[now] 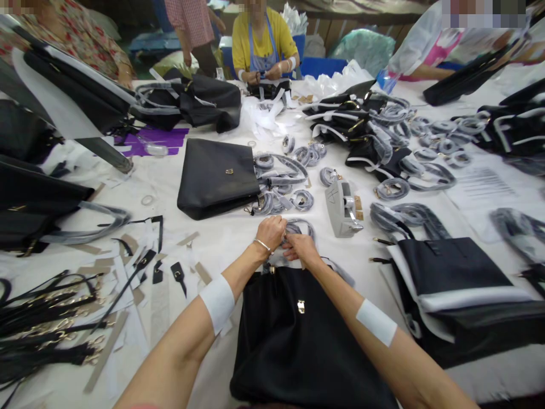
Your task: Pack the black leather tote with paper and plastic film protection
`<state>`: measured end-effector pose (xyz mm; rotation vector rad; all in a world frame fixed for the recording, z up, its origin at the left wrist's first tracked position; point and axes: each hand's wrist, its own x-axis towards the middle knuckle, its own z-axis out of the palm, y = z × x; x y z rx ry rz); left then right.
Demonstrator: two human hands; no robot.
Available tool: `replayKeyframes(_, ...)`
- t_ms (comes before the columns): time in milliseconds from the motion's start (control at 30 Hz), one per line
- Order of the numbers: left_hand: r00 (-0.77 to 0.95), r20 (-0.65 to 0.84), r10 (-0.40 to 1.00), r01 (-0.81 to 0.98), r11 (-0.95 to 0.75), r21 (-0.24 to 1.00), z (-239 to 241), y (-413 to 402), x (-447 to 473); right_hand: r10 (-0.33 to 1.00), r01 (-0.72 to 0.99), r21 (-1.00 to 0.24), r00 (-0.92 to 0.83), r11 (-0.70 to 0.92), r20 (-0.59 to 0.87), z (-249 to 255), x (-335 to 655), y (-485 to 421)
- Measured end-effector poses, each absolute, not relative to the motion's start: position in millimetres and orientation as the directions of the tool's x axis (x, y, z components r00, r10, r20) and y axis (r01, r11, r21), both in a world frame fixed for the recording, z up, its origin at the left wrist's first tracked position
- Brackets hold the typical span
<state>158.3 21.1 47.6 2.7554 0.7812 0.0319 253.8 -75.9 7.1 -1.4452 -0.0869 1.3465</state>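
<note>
A black handbag [298, 335] with a small gold clasp lies in front of me, its top edge pointing away. Beyond that edge, both hands meet at the handle [303, 225], which is wrapped in clear plastic. My left hand [271, 233] has its fingers closed in a pinch on it, a bracelet at the wrist. Close beside, my right hand [300, 247] has curled fingers on the same handle. The fingertips partly hide the spot they grip. White patches are on both forearms.
Another black handbag [219, 176] lies ahead with coiled wrapped straps [301, 200]. A grey tape dispenser [342, 209] stands to its right. Stacked bags [460, 272] are at right; black straps with gold hooks [46, 324] and paper strips lie left. Co-workers sit across the table.
</note>
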Motion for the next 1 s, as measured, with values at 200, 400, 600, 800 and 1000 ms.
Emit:
replayKeyframes(200,0.851,-0.088,0.518,0.52,-0.806,0.284,49.8,25.9,165.8,0.602,-0.625,-0.68,0.389,-0.384,-0.697,12.6,257.7,-79.8)
replayKeyframes(400,0.85,-0.071,0.522,0.514,-0.793,0.327,45.3,21.2,165.6,0.563,-0.711,-0.634,0.402,-0.305,-0.722,8.5,242.6,-67.9)
replayKeyframes(600,0.827,-0.056,0.56,0.522,-0.726,0.447,35.2,17.2,158.5,0.611,-0.782,-0.57,0.328,-0.251,-0.72,15.6,245.0,-63.1)
replayKeyframes(800,0.739,-0.033,0.673,0.505,-0.52,0.689,27.2,10.8,157.8,0.609,-0.828,-0.484,0.236,-0.282,-0.758,15.1,251.2,-59.9)
replayKeyframes(1000,0.515,-0.218,0.829,0.63,-0.194,0.752,7.1,11.8,164.5,0.575,-0.792,-0.557,0.342,-0.249,-0.743,1.8,247.2,-60.9)
